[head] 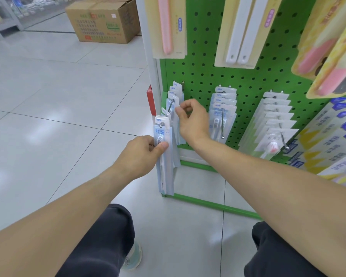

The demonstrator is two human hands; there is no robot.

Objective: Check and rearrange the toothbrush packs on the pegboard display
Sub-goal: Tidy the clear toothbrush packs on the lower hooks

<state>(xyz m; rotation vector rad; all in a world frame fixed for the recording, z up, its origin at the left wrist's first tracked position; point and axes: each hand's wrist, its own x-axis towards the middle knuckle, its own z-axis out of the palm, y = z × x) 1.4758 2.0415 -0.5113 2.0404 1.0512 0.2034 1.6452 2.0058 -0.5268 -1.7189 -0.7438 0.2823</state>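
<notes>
Head view: left hand (pixel 146 149) pinches the front pack (pixel 162 140) on the far-left hook of the pegboard (pixel 248 80); right hand (pixel 192 118) pinches a pack behind (pixel 173 100). Packs look light, stiff and slippery; best held by the card edges. Hook tip hidden; labels blurred.

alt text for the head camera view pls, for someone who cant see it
A person's left hand pinches the front toothbrush pack on the leftmost hook of a green pegboard, while the right hand fingers packs further back on that hook. More packs hang to the right; a cardboard box sits behind.
</notes>
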